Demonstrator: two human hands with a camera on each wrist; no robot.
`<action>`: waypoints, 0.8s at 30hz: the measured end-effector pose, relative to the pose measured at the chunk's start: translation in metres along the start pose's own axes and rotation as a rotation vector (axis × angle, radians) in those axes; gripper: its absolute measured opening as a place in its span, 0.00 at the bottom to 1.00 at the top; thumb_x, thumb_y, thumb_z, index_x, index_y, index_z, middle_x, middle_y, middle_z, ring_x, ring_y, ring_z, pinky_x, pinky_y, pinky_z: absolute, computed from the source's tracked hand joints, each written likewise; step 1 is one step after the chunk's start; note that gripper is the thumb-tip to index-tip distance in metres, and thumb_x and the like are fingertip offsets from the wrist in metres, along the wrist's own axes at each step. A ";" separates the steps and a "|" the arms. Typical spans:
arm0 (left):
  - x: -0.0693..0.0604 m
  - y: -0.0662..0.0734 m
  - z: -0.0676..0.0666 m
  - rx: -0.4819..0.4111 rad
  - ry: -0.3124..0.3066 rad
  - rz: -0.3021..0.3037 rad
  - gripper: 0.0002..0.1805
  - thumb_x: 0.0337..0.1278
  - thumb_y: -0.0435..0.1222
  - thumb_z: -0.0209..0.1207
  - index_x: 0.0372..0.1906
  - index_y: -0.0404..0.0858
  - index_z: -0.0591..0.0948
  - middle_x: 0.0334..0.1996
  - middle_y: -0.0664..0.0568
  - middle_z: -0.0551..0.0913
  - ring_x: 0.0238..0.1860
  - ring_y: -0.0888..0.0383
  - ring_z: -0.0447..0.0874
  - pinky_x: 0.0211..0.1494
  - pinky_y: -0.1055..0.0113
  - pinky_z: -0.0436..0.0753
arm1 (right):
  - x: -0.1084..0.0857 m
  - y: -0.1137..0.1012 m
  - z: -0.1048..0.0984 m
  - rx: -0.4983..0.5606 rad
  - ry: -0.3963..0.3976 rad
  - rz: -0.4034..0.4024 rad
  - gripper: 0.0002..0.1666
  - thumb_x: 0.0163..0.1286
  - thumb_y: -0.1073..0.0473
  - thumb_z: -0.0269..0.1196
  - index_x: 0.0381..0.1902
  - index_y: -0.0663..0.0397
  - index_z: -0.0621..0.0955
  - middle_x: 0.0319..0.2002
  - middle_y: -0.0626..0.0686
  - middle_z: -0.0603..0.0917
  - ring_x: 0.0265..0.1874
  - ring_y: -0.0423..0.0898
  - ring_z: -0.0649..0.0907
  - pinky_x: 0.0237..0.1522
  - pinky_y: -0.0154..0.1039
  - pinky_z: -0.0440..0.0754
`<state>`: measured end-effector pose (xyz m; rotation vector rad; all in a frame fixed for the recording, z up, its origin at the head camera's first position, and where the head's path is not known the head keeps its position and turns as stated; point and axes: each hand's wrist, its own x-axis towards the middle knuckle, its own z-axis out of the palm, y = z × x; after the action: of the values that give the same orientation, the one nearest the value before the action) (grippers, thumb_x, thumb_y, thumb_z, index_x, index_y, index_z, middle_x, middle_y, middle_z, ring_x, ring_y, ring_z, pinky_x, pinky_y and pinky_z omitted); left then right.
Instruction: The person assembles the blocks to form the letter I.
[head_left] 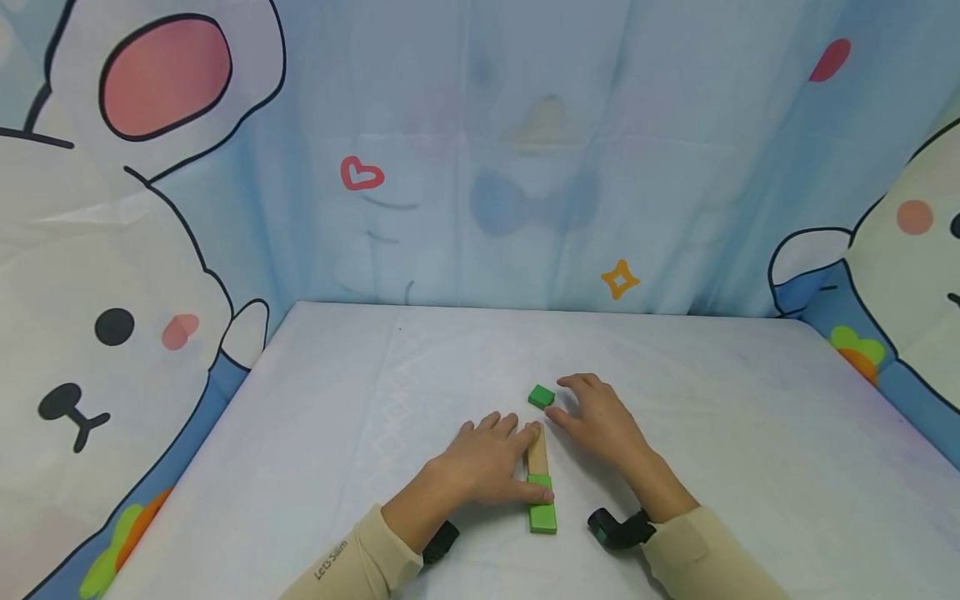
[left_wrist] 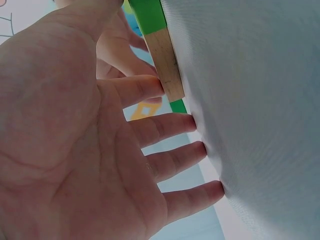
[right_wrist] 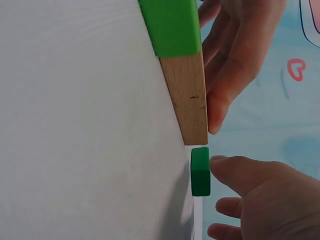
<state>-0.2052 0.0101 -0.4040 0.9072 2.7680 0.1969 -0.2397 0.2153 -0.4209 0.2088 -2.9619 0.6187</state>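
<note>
A wooden block (head_left: 537, 457) and green block pieces (head_left: 543, 519) lie end to end in a row on the white cloth. My left hand (head_left: 483, 458) reaches over the row from the left with its fingers spread. Its thumb lies across the green part, and its index finger touches the wooden block. The other left fingertips rest on the cloth. Beyond the row's far end stands a separate small green block (head_left: 542, 397). My right hand (head_left: 600, 421) is beside that block, thumb and index finger extended near it. In the right wrist view the thumb tip is at the green block (right_wrist: 200, 171).
A white cloth (head_left: 420, 375) covers the table. Behind it hangs a blue curtain (head_left: 450, 250) printed with cartoon animals. Black wrist cameras (head_left: 621, 529) are worn under both sleeves, close to the tabletop.
</note>
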 end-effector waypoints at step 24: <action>0.000 0.000 0.000 0.006 -0.002 0.002 0.52 0.58 0.73 0.57 0.82 0.53 0.60 0.79 0.49 0.64 0.80 0.47 0.61 0.75 0.41 0.69 | 0.011 -0.004 0.010 -0.096 0.037 -0.013 0.20 0.70 0.53 0.69 0.53 0.59 0.84 0.62 0.66 0.80 0.60 0.66 0.80 0.59 0.64 0.79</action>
<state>-0.2048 0.0103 -0.4043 0.9108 2.7672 0.1880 -0.2505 0.2059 -0.4272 0.2062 -2.9432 0.4727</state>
